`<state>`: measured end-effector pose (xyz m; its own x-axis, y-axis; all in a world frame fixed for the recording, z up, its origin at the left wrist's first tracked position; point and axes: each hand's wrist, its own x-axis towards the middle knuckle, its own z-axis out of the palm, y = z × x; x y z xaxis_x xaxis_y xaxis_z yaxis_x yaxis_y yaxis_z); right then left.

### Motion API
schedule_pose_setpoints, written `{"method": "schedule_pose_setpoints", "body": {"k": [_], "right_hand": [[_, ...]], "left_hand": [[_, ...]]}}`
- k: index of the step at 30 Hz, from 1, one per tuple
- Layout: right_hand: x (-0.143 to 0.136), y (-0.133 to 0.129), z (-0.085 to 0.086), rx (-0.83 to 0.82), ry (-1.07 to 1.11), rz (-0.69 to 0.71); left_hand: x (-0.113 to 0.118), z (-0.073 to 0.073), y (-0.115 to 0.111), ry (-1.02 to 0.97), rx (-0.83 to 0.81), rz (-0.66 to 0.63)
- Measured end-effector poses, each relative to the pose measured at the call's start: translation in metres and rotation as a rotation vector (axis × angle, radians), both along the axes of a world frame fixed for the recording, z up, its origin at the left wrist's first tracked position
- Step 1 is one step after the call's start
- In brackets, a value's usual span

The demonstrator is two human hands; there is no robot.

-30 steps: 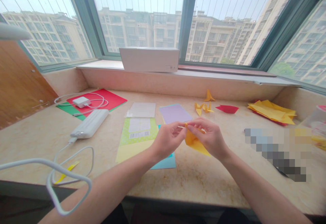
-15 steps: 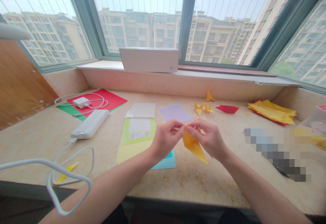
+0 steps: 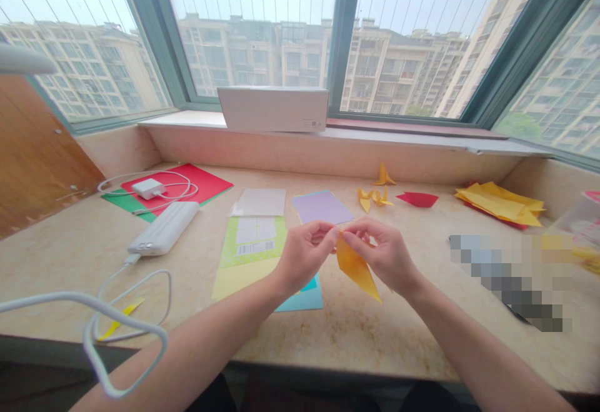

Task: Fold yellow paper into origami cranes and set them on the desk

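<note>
A folded piece of yellow origami paper (image 3: 355, 266) hangs between my hands above the tabletop, its long point slanting down to the right. My right hand (image 3: 382, 251) pinches its upper edge between thumb and fingers. The fingertips of my left hand (image 3: 307, 252) are closed at the paper's top corner, meeting the right fingertips there; the exact fold under them is hidden. Behind the hands lie small folded yellow paper shapes (image 3: 365, 200) and a red folded paper piece (image 3: 417, 199). A purple paper sheet (image 3: 322, 206) lies just beyond my fingers.
At left are a white power bank (image 3: 164, 227), a looped white cable (image 3: 126, 312) and red paper (image 3: 206, 184). A green-and-yellow paper packet (image 3: 248, 265) lies under my left forearm. Yellow folded papers (image 3: 499, 202) are stacked at right, near a pixelated dark object (image 3: 509, 284). A white box (image 3: 274, 109) stands on the sill.
Almost nothing differs. My left fingertips have shifted slightly at the paper's top corner, and the whole view has moved a little.
</note>
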<state>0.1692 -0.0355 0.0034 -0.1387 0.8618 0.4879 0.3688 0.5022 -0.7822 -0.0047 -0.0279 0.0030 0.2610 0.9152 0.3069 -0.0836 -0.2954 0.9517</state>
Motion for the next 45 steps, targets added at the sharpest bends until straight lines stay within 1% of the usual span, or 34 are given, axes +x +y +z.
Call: {"method": "schedule_pose_setpoints", "body": {"k": [5, 9, 21, 26, 28, 31, 33, 35, 38, 41, 43, 45], "right_hand": [[0.000, 0.000, 0.000, 0.036, -0.025, -0.008], [-0.001, -0.001, 0.000, 0.052, -0.039, -0.015], [-0.002, -0.002, 0.000, 0.068, -0.053, -0.014], [0.000, -0.001, 0.001, 0.031, -0.039, -0.021], [0.000, 0.001, 0.000, 0.021, -0.032, -0.015], [0.001, 0.003, -0.003, 0.020, -0.024, 0.017], [0.001, 0.004, -0.004, 0.000, -0.017, 0.036], [0.002, 0.005, -0.004, -0.046, 0.006, 0.030], [0.006, 0.007, -0.001, -0.146, 0.077, 0.014], [0.010, 0.008, 0.002, -0.236, 0.148, 0.039], [0.012, 0.008, 0.003, -0.258, 0.180, 0.045], [0.012, 0.008, 0.003, -0.255, 0.194, 0.042]], "left_hand": [[0.000, -0.004, 0.001, 0.035, 0.025, 0.052], [0.001, -0.006, 0.002, 0.040, 0.032, 0.065], [0.001, -0.001, 0.000, 0.003, -0.022, 0.043], [0.002, 0.001, 0.000, -0.023, -0.037, 0.041], [0.001, 0.001, 0.001, -0.011, -0.035, 0.040], [-0.002, -0.001, 0.004, 0.058, -0.009, 0.034], [-0.003, -0.002, 0.007, 0.069, -0.003, 0.027], [-0.004, -0.001, 0.010, 0.014, -0.029, 0.033], [-0.005, 0.002, 0.015, -0.098, -0.073, 0.099], [-0.007, 0.005, 0.017, -0.143, -0.076, 0.157], [-0.007, 0.006, 0.016, -0.147, -0.071, 0.141], [-0.006, 0.006, 0.013, -0.150, -0.063, 0.090]]}}
